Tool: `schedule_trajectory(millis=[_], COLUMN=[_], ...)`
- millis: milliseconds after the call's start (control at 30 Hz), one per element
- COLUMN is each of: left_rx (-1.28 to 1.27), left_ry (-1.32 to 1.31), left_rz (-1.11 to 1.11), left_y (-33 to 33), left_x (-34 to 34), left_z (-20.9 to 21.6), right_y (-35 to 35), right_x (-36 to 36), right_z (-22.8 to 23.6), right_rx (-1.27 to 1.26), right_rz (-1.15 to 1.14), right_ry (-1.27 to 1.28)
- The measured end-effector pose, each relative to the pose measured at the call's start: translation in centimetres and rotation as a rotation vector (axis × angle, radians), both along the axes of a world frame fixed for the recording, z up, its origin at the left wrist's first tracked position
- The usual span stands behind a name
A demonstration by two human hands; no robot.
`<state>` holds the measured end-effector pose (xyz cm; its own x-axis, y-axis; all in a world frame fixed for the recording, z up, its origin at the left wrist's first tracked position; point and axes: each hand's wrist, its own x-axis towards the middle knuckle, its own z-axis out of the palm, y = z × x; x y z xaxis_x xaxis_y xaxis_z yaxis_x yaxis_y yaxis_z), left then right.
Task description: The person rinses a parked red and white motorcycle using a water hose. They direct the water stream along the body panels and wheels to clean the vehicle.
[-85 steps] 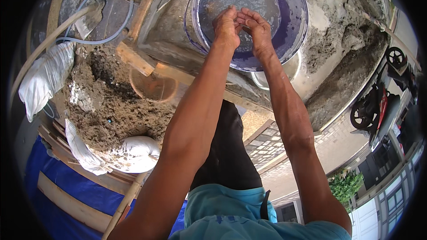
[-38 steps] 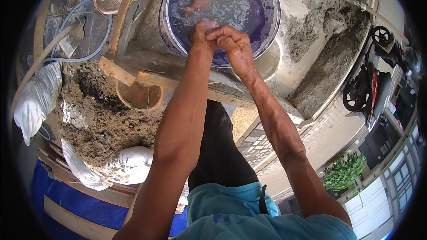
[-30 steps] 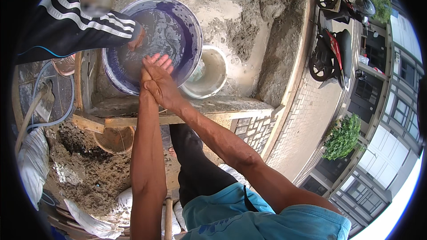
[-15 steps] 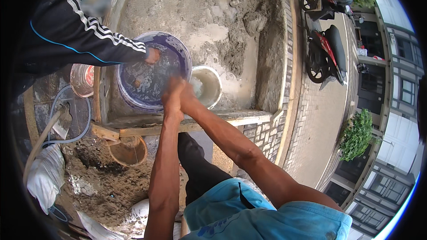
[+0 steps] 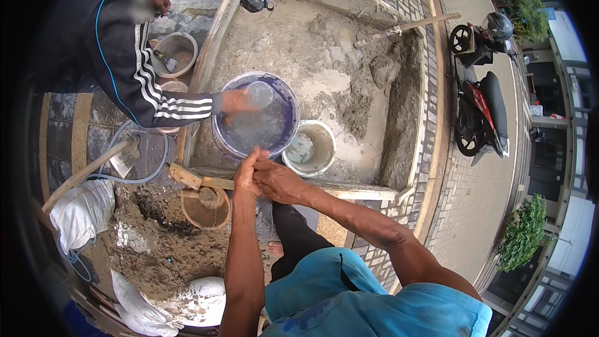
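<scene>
My left hand [image 5: 248,173] and my right hand [image 5: 282,182] are pressed together at the near rim of a large purple bucket [image 5: 294,107] of cloudy water. The left fingers point up, stretched out. My right hand lies flat against the left, its fingertips partly hidden. Nothing shows between them. Across the bucket, a co-worker's hand [image 5: 234,101] holds a clear plastic cup [image 5: 260,95] above the water. A smaller whitish pail [image 5: 331,150] with a little liquid stands to the right, beside the bucket.
A wood-edged mixing trough [image 5: 312,31] of wet mortar surrounds both buckets; a long-handled tool [image 5: 430,23] lies over its far right edge. Left are a shovel [image 5: 125,157], a hose [image 5: 163,165] and a trowel in a pail [image 5: 187,47]. Nearer sit an orange-brown bucket [image 5: 215,221], sand [image 5: 168,249] and sacks [image 5: 84,212].
My hands have drawn back from over the bucket to its near rim. The co-worker's hand has risen from the water with a cup. The view has shifted, moving the scene rightward and down.
</scene>
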<state>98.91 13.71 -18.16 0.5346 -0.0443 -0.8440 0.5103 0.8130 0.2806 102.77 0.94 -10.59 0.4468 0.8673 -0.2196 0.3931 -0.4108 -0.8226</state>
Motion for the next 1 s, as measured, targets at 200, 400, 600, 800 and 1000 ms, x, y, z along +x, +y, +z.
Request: schedule_trajectory(millis=[200, 400, 600, 800, 1000], left_rx=[0.496, 1.527, 1.565, 0.960, 1.108], left_ry=[-0.114, -0.061, -0.191, -0.210, 0.833], left_rz=[0.179, -0.153, -0.768, -0.073, -0.861], left_y=[1.9, -0.9, 1.0, -2.7, -15.0], left_x=[-4.1, -9.9, -19.3, -40.7, -61.3], left_z=[4.3, 7.3, 14.7, 14.5, 11.3], right_y=[1.6, 6.2, 5.6, 3.1, -10.0], right_x=[-3.4, -9.4, -12.3, -10.4, -11.2], right_z=[3.9, 4.1, -0.3, -0.7, -2.2], right_rx=[0.377, 0.285, 0.151, -0.037, -0.963], right_rz=[-0.547, -0.405, -0.506, -0.254, 0.832], right_ry=[0.992, 1.563, 1.597, 0.763, -0.486])
